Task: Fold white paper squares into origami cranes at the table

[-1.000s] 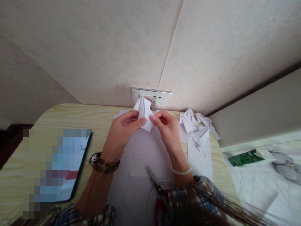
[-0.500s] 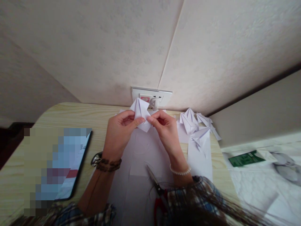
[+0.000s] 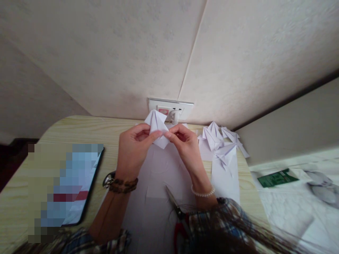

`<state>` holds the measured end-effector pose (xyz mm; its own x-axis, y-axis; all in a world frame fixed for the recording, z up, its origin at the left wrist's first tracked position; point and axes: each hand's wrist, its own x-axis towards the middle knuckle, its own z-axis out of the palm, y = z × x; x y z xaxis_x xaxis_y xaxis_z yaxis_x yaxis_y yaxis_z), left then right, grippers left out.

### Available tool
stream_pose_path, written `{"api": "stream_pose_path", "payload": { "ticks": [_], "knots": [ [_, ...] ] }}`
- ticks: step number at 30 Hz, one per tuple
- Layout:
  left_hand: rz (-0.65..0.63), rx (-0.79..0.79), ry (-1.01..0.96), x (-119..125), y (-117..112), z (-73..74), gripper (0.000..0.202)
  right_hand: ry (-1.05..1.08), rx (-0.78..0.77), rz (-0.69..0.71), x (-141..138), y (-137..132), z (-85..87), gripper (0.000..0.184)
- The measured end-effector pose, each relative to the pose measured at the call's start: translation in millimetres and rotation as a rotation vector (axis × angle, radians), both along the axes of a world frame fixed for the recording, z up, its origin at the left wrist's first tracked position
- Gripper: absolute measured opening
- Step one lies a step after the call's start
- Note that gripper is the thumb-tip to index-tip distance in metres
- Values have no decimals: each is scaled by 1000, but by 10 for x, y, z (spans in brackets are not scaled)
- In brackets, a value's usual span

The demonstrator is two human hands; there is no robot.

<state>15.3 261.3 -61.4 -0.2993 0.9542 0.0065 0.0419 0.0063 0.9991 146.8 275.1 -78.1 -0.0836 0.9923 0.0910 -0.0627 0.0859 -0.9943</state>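
A piece of folded white paper point(image 3: 158, 123) is held up in front of me, its pointed end toward the wall. My left hand point(image 3: 136, 146) pinches its left side, thumb across the front face. On the right edge, the thumb and fingertips of my right hand point(image 3: 184, 141) are closed on the paper too. Beneath my hands lie flat white sheets point(image 3: 161, 183). Red-handled scissors point(image 3: 176, 206) rest on them, blades pointing away from me and handles partly hidden by my sleeve. Several folded paper pieces point(image 3: 213, 137) sit to the right.
A tablet point(image 3: 87, 197), partly blurred out, lies on the wooden table point(image 3: 71, 130) at left. A wall socket point(image 3: 185, 106) with a white plug point(image 3: 174, 116) is just behind the paper. At lower right, beyond the table edge, a green packet point(image 3: 278, 178) lies on a white quilted surface.
Both hands and the folded paper have shifted very slightly left. My grip on the paper looks the same, and the scissors and other pieces have not moved.
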Motion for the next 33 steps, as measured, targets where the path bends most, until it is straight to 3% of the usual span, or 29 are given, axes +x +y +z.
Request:
{"api": "stream_pose_path", "payload": {
  "ticks": [3, 8, 16, 23, 33],
  "knots": [
    [56, 26, -6, -6, 5, -22, 12, -55, 7, 38, -19, -12, 0, 14],
    [-8, 12, -29, -4, 2, -36, 15, -136, 38, 15, -26, -20, 4, 13],
    [-151, -50, -210, 4, -2, -1, 25, -17, -29, -40, 7, 16, 0, 19],
    [-189, -103, -321, 13, -19, 21, 39, 63, -65, -44, 19, 8, 49, 18],
    [-168, -91, -311, -12, -22, -16, 27, 63, -27, -8, 4, -4, 16, 10]
  ]
}}
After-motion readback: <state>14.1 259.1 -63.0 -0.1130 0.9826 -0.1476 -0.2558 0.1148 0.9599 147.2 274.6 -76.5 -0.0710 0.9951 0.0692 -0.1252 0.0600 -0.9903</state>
